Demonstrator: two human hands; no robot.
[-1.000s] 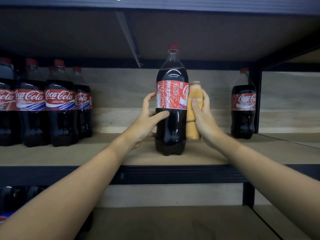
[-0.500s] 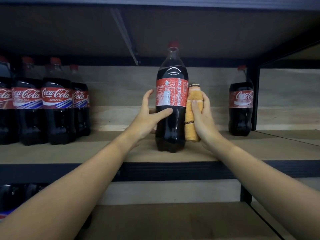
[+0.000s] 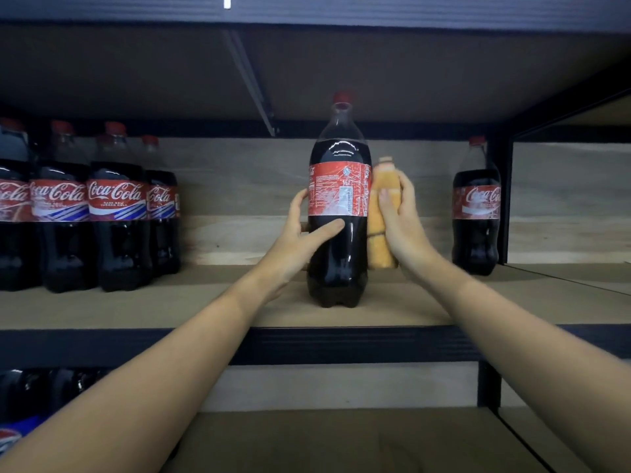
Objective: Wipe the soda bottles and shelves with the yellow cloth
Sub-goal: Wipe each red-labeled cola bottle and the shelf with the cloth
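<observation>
On middle shelf [image 3: 205, 308], near front edge, soda bottle [image 3: 338, 213] stood upright, back of label facing camera. Left hand [image 3: 304, 233] curled round its left flank, thumb across front, steadying. Right hand [image 3: 399, 220] gripped folded yellow cloth [image 3: 380, 230], pressed against bottle's right side. Step in hand, by the look: wiping this one bottle's body. Next move likely called for turning bottle under cloth, firm grip so it didn't tip. Four bottles [image 3: 112, 206] waited far left, lone bottle [image 3: 476, 206] right.

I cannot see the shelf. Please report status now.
Left hand grips centre bottle. Right hand presses yellow cloth on its side. Bottle stands upright on shelf. Nothing blocking.
</observation>
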